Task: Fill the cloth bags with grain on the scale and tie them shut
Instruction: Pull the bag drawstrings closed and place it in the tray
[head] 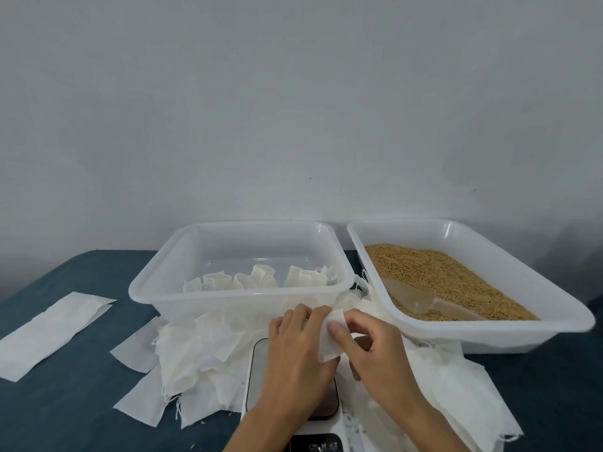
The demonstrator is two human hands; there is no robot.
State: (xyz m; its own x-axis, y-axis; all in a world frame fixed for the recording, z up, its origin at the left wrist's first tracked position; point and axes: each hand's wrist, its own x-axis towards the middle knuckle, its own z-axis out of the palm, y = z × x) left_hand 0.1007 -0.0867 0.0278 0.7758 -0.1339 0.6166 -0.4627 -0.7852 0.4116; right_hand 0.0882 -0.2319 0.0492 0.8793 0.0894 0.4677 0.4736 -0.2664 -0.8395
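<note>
On the blue desk stand 2 white tubs: the right tub holds grain and a scoop, the left tub filled bags. Above the scale, left hand and right hand fingers pinch 1 cloth bag.

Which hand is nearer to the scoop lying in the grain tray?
Right. The right hand is just below-left of the scoop, near the grain tray and its front corner. The left hand is farther left, over the scale. Both pinch one cloth bag.

Blue table: tubs, bags, scale.
</note>
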